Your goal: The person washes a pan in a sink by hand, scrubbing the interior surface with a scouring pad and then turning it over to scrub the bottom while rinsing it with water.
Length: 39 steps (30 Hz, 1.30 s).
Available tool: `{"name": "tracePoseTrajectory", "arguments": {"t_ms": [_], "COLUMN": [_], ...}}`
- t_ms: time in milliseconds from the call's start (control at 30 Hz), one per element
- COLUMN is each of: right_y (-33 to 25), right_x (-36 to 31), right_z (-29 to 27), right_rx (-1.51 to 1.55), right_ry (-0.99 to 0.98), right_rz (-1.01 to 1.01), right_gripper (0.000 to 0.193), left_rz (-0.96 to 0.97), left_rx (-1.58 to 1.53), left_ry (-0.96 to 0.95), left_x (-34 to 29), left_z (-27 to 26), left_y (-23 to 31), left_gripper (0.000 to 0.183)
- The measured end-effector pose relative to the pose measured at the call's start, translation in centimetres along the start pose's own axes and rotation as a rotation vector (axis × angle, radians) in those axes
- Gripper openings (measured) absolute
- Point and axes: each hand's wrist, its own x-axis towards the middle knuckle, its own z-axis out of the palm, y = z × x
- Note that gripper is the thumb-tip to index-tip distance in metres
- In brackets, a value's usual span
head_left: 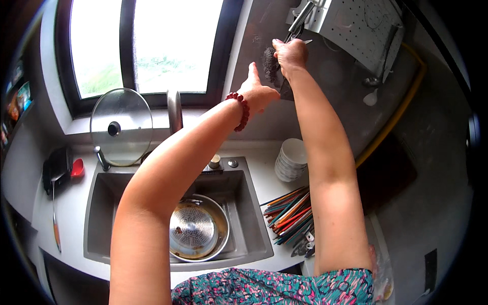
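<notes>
Scouring pad (pixel 269 64), dark and shaggy, is sitting high against the grey wall (pixel 333 76), just beside the fingers of the right hand (pixel 292 55). That hand is holding its fingers curled in; whether they are gripping the pad or a dark, slender tool (pixel 290 36) behind them, I cannot tell. Left hand (pixel 257 94) is holding thumb and fingers well apart just below, with nothing visible in it.

Loosening the curled fingers too soon could be sending either item down toward the worktop (pixel 71 229), perhaps striking the stacked white bowls (pixel 291 157). A pointed metal tip (pixel 308 41) is showing beside the knuckles, so a careless shift could be risking a scratch.

Those bowls are nesting one inside another. Inside the grey sink (pixel 260 225), a round metal pan (pixel 223 237) is holding an upturned dotted-base pan (pixel 192 227) with brownish stains around it. Chopsticks (pixel 290 213) are lying bundled right of the sink; any holder beneath them is staying hidden.
</notes>
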Motion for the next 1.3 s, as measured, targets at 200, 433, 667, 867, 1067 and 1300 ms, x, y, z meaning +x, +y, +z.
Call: {"name": "tracePoseTrajectory", "arguments": {"t_ms": [200,433,667,867,1067,1300], "right_y": [-0.4,-1.9,-4.4,-4.3,-6.1,-4.0], "right_x": [1.7,2.9,-0.5,-1.2,-6.0,-17.5], "right_z": [0.8,1.4,-0.4,-0.8,-5.2,-14.4], "right_rx": [0.040,0.140,0.714,0.581,0.644,0.659], "right_ry": [-0.022,-0.020,-0.292,-0.249,-0.509,-0.764], "right_rz": [0.151,0.050,0.027,-0.387,-0.213,-0.071], "right_gripper": [0.024,0.016,0.007,0.016,0.013,0.013], "left_rz": [-0.028,0.143,0.085,-0.011,0.138,0.005], "left_rx": [-0.247,0.087,0.003,-0.329,-0.427,-1.054], "left_ry": [-0.036,0.272,0.320,0.224,0.297,0.092], "left_x": [3.5,4.5,3.1,-0.8,-4.1,-15.1], "left_z": [0.1,0.4,-0.5,0.9,-1.1,2.8], "left_y": [-0.1,0.8,0.9,1.6,-1.7,-8.1], "left_gripper": [0.114,0.097,0.082,0.084,0.086,0.049]}}
